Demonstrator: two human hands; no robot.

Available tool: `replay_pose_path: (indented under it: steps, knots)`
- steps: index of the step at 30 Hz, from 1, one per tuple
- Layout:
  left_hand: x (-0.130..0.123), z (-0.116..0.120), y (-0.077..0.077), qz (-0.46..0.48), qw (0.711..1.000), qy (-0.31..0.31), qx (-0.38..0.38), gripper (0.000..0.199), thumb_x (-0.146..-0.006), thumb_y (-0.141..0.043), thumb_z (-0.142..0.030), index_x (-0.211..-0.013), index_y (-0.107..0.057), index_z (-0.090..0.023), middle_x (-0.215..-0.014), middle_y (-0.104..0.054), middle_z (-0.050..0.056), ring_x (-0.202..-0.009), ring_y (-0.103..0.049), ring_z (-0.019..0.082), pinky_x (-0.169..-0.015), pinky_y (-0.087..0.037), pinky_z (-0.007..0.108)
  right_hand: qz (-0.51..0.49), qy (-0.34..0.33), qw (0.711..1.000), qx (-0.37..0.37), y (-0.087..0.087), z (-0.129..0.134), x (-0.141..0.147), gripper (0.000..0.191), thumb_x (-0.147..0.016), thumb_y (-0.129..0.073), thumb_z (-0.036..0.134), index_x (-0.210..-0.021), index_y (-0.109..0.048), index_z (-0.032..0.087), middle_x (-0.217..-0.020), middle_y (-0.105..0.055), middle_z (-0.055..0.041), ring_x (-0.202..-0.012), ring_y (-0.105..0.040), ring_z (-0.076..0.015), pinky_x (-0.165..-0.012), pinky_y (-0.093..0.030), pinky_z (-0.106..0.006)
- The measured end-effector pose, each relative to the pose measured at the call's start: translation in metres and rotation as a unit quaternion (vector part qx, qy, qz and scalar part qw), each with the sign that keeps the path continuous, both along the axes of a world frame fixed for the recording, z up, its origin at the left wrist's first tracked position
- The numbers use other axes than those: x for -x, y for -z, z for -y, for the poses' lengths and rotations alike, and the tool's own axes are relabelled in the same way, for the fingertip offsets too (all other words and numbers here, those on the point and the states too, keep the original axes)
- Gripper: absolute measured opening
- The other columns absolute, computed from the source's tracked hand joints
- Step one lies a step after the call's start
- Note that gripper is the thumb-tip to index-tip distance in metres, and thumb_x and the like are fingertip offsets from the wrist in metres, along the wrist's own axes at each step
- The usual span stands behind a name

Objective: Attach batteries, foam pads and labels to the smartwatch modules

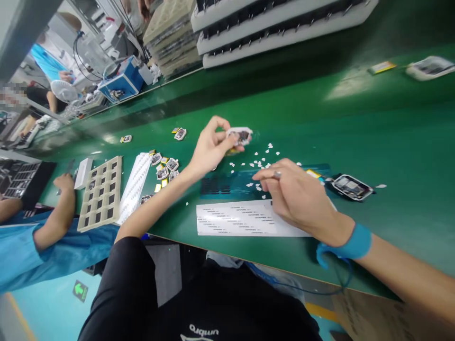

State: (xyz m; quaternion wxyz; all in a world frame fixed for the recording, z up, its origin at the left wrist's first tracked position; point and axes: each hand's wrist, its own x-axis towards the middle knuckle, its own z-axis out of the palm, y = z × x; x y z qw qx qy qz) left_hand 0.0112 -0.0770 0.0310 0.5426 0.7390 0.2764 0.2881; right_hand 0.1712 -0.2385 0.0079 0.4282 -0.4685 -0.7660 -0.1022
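My left hand [209,147] is raised above the bench, its fingers closed round a small white electronic housing [243,136] with dark inner parts showing. Something yellow shows beneath that housing. Lower and to the right, my right hand [298,196] is closed, thumb and fingers pressed together over a teal mat [236,185]; anything in the fingertips is too small to make out. Small white scraps [259,164] lie scattered between both hands. In front of the mat is a white printed sheet [231,219], partly under my right hand. A dark-rimmed housing [351,187] lies right of that hand.
Several housings with yellow batteries [172,164] lie left of my left arm, near a second printed sheet [137,182] and a beige compartment tray [101,192]. A co-worker's arm [59,213] rests at far left. Stacked trays [284,28] stand behind. A blue wrist strap [359,241] trails its cord.
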Motion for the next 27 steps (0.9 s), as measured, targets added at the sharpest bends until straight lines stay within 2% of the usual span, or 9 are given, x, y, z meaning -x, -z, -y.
replay_pose_path:
  steps: [2, 4, 7, 10, 14, 19, 23, 25, 27]
  knots:
    - [0.016, 0.040, -0.001, 0.024, 0.996, 0.026, 0.083, 0.037, -0.098, -0.069, -0.042, -0.122, -0.051, -0.021, -0.091, -0.077, 0.001, -0.078, -0.079, 0.015, -0.080, -0.063, 0.031, -0.021, -0.004, 1.000, 0.010, 0.003, 0.001, 0.002, 0.022, -0.106, -0.039, 0.010, -0.114, -0.057, 0.020, -0.089, -0.071, -0.0024, -0.075, -0.062, -0.0159, -0.069, -0.054, -0.031]
    - [0.027, 0.070, 0.003, 0.035, 0.987, 0.056, 0.143, 0.038, -0.099, -0.067, -0.045, -0.125, -0.056, -0.021, -0.087, -0.076, 0.000, -0.071, -0.078, 0.014, -0.072, -0.063, 0.028, -0.030, -0.017, 0.999, 0.014, 0.004, 0.003, 0.004, 0.023, -0.108, -0.039, 0.013, -0.117, -0.057, 0.023, -0.088, -0.071, -0.0001, -0.073, -0.063, -0.0146, -0.067, -0.053, -0.029]
    - [0.036, 0.092, 0.012, 0.048, 0.986, 0.079, 0.142, 0.030, -0.101, -0.064, -0.039, -0.122, -0.066, -0.019, -0.098, -0.078, 0.004, -0.080, -0.078, 0.015, -0.075, -0.064, 0.028, -0.023, -0.027, 0.999, 0.018, 0.004, 0.008, 0.007, 0.016, -0.108, -0.050, 0.022, -0.122, -0.058, 0.025, -0.088, -0.072, 0.0012, -0.072, -0.065, -0.0131, -0.061, -0.049, -0.028]
    - [0.040, 0.096, 0.017, 0.059, 0.988, 0.092, 0.107, 0.028, -0.100, -0.064, -0.031, -0.125, -0.070, -0.018, -0.112, -0.078, 0.006, -0.090, -0.077, 0.015, -0.081, -0.064, 0.027, 0.025, -0.015, 0.999, 0.020, 0.000, 0.013, 0.007, 0.014, -0.103, -0.062, 0.023, -0.117, -0.061, 0.026, -0.086, -0.071, 0.0018, -0.065, -0.063, -0.0119, -0.054, -0.042, -0.028]
    - [0.044, 0.098, 0.014, 0.023, 0.990, 0.070, 0.120, 0.032, -0.102, -0.061, -0.034, -0.128, -0.070, -0.019, -0.106, -0.079, 0.006, -0.084, -0.076, 0.015, -0.076, -0.064, 0.028, 0.034, -0.022, 0.998, 0.040, -0.004, 0.016, 0.005, 0.009, -0.102, -0.060, 0.018, -0.107, -0.056, 0.025, -0.080, -0.068, 0.0039, -0.058, -0.056, -0.0089, -0.050, -0.040, -0.025]
    - [0.045, 0.104, 0.003, -0.034, 0.996, 0.046, 0.073, 0.030, -0.101, -0.059, -0.032, -0.127, -0.071, -0.023, -0.113, -0.080, 0.005, -0.072, -0.071, 0.015, -0.065, -0.062, 0.031, 0.067, -0.003, 0.996, 0.056, -0.005, 0.020, 0.004, 0.025, -0.103, -0.063, 0.025, -0.127, -0.058, 0.029, -0.088, -0.073, 0.0053, -0.061, -0.061, -0.0075, -0.054, -0.045, -0.024]
    - [0.045, 0.106, -0.005, -0.009, 0.982, 0.070, 0.174, 0.030, -0.101, -0.059, -0.030, -0.128, -0.069, -0.022, -0.127, -0.078, 0.006, -0.082, -0.077, 0.016, -0.078, -0.068, 0.033, 0.028, -0.032, 0.997, 0.057, -0.005, 0.022, 0.001, 0.019, -0.100, -0.060, 0.014, -0.113, -0.059, 0.029, -0.084, -0.070, 0.0038, -0.065, -0.063, -0.0083, -0.052, -0.044, -0.024]
    - [0.046, 0.107, -0.006, 0.010, 0.968, 0.082, 0.239, 0.031, -0.101, -0.060, -0.031, -0.130, -0.067, -0.021, -0.117, -0.080, 0.006, -0.087, -0.081, 0.018, -0.086, -0.069, 0.036, -0.003, -0.053, 0.996, 0.069, -0.007, 0.021, 0.000, 0.015, -0.102, -0.051, 0.012, -0.105, -0.054, 0.026, -0.079, -0.066, 0.0024, -0.065, -0.063, -0.0091, -0.052, -0.045, -0.023]
    - [0.047, 0.109, -0.006, 0.027, 0.963, 0.077, 0.257, 0.031, -0.101, -0.062, -0.032, -0.129, -0.067, -0.021, -0.104, -0.081, 0.004, -0.087, -0.082, 0.020, -0.087, -0.070, 0.037, -0.004, -0.062, 0.995, 0.078, -0.009, 0.019, 0.001, 0.010, -0.105, -0.049, 0.017, -0.100, -0.051, 0.025, -0.075, -0.063, 0.0028, -0.060, -0.059, -0.0082, -0.051, -0.044, -0.023]
